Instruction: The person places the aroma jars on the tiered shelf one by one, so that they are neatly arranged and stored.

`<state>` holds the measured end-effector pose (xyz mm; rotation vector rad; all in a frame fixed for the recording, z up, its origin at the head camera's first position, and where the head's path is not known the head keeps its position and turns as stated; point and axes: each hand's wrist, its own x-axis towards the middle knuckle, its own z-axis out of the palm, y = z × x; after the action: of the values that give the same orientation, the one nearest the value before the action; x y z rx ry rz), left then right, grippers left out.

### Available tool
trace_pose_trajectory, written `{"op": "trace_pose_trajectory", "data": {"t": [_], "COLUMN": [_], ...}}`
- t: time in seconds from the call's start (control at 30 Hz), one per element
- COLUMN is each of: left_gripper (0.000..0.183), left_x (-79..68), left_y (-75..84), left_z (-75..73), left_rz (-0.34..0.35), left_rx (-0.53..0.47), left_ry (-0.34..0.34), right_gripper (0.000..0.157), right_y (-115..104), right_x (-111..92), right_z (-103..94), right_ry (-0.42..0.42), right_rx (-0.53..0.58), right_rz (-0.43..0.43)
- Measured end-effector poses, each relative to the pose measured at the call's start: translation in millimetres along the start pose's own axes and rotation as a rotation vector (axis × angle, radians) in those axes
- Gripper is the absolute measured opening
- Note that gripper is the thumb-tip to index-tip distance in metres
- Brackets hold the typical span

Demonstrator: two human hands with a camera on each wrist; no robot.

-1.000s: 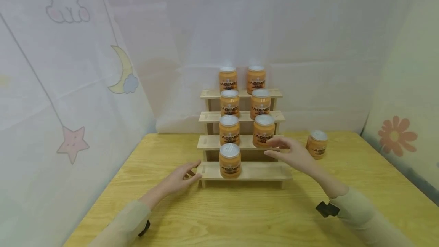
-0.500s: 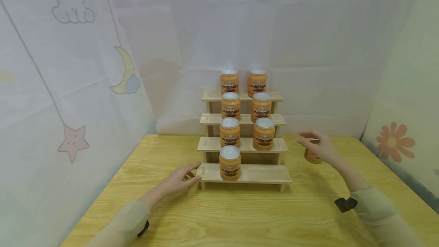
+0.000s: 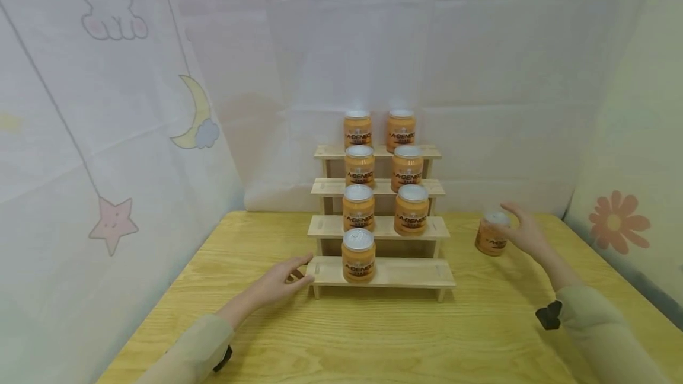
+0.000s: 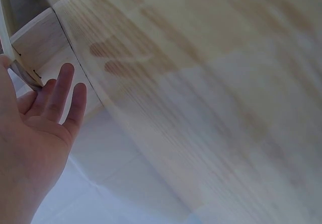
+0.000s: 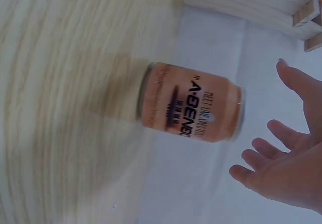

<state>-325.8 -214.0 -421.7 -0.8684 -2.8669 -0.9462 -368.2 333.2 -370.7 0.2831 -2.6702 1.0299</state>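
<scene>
A wooden four-step rack (image 3: 411, 271) bears orange cans with silver lids, two on each of the upper steps and one can (image 3: 358, 262) at the bottom step's left. My left hand (image 3: 277, 280) holds the left end of the bottom step between thumb and fingers; in the left wrist view the board's corner meets the fingers (image 4: 48, 85). At the right, a loose orange can (image 3: 488, 240) stands upright on the table. My right hand (image 3: 525, 233) is beside its lid, thumb and fingers spread; in the right wrist view a gap shows between hand and can (image 5: 193, 103).
The rack stands on a yellow wood-grain table (image 3: 373, 336). White printed cloth (image 3: 480, 76) hangs behind it and along the left side, and a cloth with a flower (image 3: 619, 221) closes off the right.
My right hand has moved right, from in front of the rack's second-lowest step to beside the loose can, its fingers spreading. My left hand stays at the bottom step's end.
</scene>
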Motion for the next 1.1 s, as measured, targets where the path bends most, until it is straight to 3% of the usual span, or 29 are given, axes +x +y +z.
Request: {"op": "trace_pose_trajectory", "data": {"t": [0.17,0.33,0.53,0.77,0.93,1.1], "left_gripper": [0.064,0.064,0.064,0.064,0.064,0.065], "left_x": [1.0,2.0,0.9,0.8,1.4,2.3], "left_y": [2.5,3.8,2.7,1.5,-0.3,-2.4], "left_z": [-0.3,-0.4,-0.5,0.4,0.8,0.8], "left_rz": [0.003,0.006,0.012,0.011,0.022,0.006], "left_rx": [-0.009,-0.012,-0.015,-0.004,0.009,0.005], "left_ry": [-0.006,-0.011,-0.011,0.000,0.005,0.004], "right_gripper": [0.088,0.092,0.081,0.064,0.077,0.085], "right_y": [11.7,21.2,24.8,28.4,25.9,22.0], "right_x": [3.1,5.4,3.9,5.0,1.0,-1.8], "right_z": [2.8,7.4,10.3,11.1,10.5,10.6], "right_ry": [-0.072,-0.085,-0.041,-0.028,-0.082,-0.135], "right_rx": [-0.006,-0.061,-0.131,-0.063,-0.021,-0.087], "right_rz": [0.077,0.075,0.045,0.058,0.148,0.131]}}
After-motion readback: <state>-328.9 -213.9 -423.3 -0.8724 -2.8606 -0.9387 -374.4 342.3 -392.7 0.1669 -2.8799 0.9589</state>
